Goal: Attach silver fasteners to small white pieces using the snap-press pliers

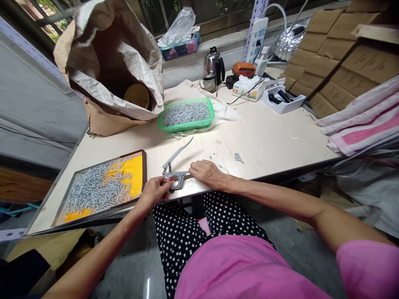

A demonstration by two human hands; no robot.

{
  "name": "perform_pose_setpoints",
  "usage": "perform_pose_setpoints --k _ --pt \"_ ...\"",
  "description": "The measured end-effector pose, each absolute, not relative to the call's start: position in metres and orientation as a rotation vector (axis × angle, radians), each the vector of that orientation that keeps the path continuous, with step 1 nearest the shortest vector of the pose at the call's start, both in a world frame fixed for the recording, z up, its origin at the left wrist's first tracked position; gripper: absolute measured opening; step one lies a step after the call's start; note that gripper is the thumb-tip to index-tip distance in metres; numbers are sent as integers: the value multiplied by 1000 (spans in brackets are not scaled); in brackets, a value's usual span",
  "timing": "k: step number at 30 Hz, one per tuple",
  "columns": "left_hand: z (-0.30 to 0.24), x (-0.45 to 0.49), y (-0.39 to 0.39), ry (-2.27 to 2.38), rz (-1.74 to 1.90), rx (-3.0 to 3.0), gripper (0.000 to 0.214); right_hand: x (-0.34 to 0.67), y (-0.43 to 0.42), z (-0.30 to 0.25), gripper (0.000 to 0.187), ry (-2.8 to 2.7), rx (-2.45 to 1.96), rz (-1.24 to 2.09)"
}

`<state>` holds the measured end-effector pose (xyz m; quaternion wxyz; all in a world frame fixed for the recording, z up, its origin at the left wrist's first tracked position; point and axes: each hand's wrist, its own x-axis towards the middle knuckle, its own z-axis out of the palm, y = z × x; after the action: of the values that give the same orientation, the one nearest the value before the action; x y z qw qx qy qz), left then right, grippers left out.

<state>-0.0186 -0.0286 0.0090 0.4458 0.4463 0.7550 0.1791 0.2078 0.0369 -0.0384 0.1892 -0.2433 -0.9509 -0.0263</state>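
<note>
A grey metal hand press (175, 171) with a long raised lever sits at the table's near edge. My left hand (157, 189) pinches something small with a red tip at the tool's head. My right hand (207, 173) lies fingers down on the tool's base handle, holding it. Left of the tool, a brown-framed tray (144, 166) with a yellow lining holds several small silver metal pieces (93, 191). Farther back, a green basket (185, 114) is full of the same silver pieces.
A big brown paper sack (112, 62) stands open at back left. At the back are a metal kettle (214, 66), a tissue box (249, 88) and a white tray (285, 101). Cardboard boxes (343, 50) and folded striped towels (364, 120) fill the right side.
</note>
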Motion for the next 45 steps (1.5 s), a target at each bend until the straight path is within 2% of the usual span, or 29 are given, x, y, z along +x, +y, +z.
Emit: perform_pose_setpoints --k 6,10,18,27,35,45 --pt "15 -19 -33 1788 799 866 36 209 37 -39 16 -2723 -920 205" --pt "19 -20 -28 1802 987 759 37 213 32 -41 22 -2708 -814 150" --pt "11 -15 -59 1798 917 903 51 214 22 -46 27 -2617 -710 -86" --pt "6 -10 -60 1817 828 871 41 216 21 -41 27 -2668 -697 -110" --pt "11 -15 -37 1752 576 649 30 214 24 -46 23 -2684 -765 25" --pt "15 -20 -24 1757 376 723 21 212 28 -36 21 -2820 -794 126"
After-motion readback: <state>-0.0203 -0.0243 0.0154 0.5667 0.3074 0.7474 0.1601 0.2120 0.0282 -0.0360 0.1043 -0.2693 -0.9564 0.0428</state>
